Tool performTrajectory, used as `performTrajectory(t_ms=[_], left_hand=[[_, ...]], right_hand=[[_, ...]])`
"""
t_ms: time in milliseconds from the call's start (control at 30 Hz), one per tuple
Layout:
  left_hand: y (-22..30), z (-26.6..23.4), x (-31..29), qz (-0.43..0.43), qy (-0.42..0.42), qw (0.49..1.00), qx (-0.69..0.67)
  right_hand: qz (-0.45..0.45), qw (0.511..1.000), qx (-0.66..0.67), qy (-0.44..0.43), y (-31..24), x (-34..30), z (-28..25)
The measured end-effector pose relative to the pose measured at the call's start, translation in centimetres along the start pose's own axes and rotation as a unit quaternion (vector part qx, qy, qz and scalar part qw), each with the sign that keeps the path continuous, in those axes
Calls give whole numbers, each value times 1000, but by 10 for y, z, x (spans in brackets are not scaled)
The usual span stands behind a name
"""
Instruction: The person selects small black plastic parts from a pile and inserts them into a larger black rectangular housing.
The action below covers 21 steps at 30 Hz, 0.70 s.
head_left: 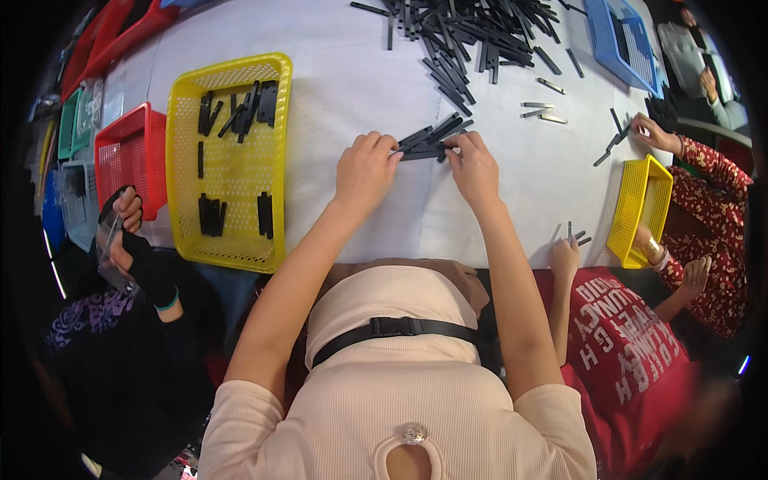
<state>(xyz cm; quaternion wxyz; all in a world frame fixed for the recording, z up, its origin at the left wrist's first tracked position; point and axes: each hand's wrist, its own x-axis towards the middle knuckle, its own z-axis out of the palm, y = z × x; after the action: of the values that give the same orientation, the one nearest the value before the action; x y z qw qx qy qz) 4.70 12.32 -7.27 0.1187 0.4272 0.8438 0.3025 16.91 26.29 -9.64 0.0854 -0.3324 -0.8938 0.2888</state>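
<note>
My left hand [367, 170] and my right hand [474, 170] meet over the white table in front of me. Between them lies a small bunch of slim black strips [428, 138], fanned at slightly different angles. My left thumb and fingers pinch the bunch at its left end. At the right end, my right fingertips are closed on the strips too. The fingers partly cover the ends, so how many strips each hand holds is hidden. Beyond my hands spreads a big loose pile of similar black strips [472, 36].
Left of me stands a yellow basket [278, 160] with several groups of black strips. Red baskets [152, 152] are farther left. A blue basket [612, 48] stands far right, a smaller yellow basket [640, 212] nearer. Silvery strips [538, 105] lie right of the pile. People work on both sides.
</note>
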Motion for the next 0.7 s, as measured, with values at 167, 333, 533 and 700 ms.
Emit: performTrajectory(t_ms=[167, 333, 533, 700], left_hand=[[-3, 34, 13, -12, -49, 996, 72], [18, -3, 12, -341, -221, 785, -468], [46, -41, -9, -361, -243, 676, -595], [58, -51, -13, -355, -200, 723, -558]], right_hand=[[33, 996, 85, 3, -14, -5, -1], [174, 897, 405, -34, -38, -16, -18], [214, 745, 619, -126, -60, -21, -46], [204, 724, 645, -137, -76, -26, -56]])
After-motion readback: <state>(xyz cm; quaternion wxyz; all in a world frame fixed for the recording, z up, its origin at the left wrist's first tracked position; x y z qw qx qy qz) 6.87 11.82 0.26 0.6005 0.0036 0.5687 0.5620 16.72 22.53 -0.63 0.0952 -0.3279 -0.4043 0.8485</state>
